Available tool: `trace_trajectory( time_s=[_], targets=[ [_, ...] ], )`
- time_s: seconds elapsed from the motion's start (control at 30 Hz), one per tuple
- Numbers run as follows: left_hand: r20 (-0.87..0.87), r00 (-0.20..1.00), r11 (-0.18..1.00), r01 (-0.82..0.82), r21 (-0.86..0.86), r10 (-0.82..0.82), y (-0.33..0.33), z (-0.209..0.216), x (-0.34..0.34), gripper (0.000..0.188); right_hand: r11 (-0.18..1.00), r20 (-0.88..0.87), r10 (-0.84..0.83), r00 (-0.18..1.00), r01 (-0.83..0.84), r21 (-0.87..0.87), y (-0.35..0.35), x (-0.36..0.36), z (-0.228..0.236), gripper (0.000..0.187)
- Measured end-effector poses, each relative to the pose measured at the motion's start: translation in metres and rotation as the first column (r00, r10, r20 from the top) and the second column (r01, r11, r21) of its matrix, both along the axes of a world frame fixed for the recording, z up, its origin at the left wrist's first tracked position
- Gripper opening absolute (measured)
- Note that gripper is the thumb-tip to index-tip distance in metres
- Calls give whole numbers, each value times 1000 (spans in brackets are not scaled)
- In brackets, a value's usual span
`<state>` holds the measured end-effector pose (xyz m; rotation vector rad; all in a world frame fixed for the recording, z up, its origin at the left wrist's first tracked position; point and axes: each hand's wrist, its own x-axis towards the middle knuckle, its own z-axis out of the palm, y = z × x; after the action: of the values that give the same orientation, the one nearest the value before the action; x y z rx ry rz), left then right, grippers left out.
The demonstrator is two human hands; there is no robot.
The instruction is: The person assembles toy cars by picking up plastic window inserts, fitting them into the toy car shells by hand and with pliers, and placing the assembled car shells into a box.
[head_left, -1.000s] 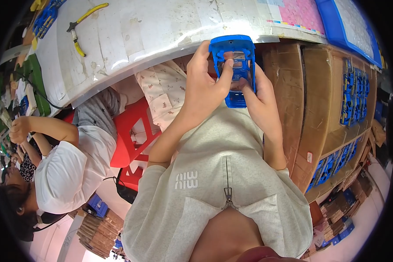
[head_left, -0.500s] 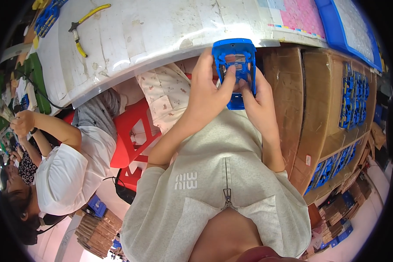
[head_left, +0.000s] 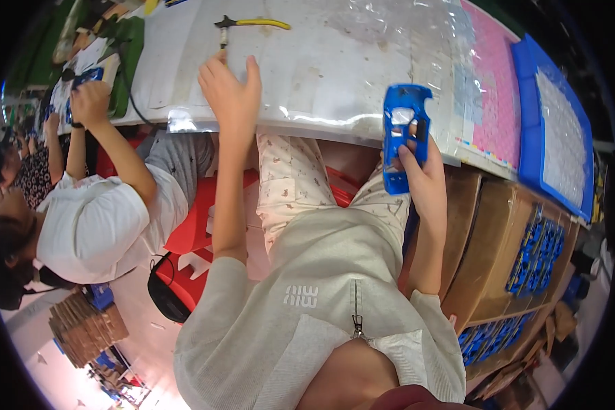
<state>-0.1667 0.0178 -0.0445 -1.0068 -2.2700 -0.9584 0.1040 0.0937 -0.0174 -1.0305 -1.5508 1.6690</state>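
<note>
My right hand [head_left: 425,179] holds a blue plastic toy car body [head_left: 394,158] upright at the table's front edge, thumb across its window openings. My left hand [head_left: 231,92] is stretched out over the white tabletop, its thumb spread away from the fingers. Its fingertips are at the near handle of a pair of yellow-handled cutting pliers [head_left: 263,23], and the end of that handle is hidden behind the hand. The pliers lie spread on the table with their dark jaws toward the left.
A blue tray [head_left: 529,147] with clear plastic pieces stands at the right end of the table [head_left: 321,82], beside a pink sheet [head_left: 488,89]. Cardboard boxes [head_left: 488,239] with blue car bodies are at my right. A co-worker in a white shirt [head_left: 92,229] sits at my left.
My left hand has let go of the car body and reached forward-left to the pliers. The right hand keeps the body, now turned and farther right. The view has shifted leftward.
</note>
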Motion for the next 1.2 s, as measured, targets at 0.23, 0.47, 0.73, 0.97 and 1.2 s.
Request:
trace_trajectory(
  time_s=[0.23, 0.47, 0.73, 0.97, 1.2],
  targets=[
    [-6, 991, 949, -130, -287, 134, 14, -31, -70, 23, 876, 334, 162, 929, -291, 384, 48, -59, -25, 36],
    [325, 946, 999, -18, 30, 7, 12, 5, -62, 20, 800, 514, -4, 858, -305, 516, 39, -76, -15, 42],
    [202, 964, 949, 110, 296, -174, 1, 48, 39, 22, 649, 497, -286, 819, -216, 730, 24, -53, 22, 58],
    [-101, 657, 633, 750, 193, -748, -3, 43, 153, 28, 955, -353, 182, 918, -79, 287, 7, -29, 33, 74],
    [-128, 409, 386, 906, 172, -903, 4, 20, 194, 33, 970, -366, 20, 930, 71, 233, 15, 16, 25, 49]
  ],
)
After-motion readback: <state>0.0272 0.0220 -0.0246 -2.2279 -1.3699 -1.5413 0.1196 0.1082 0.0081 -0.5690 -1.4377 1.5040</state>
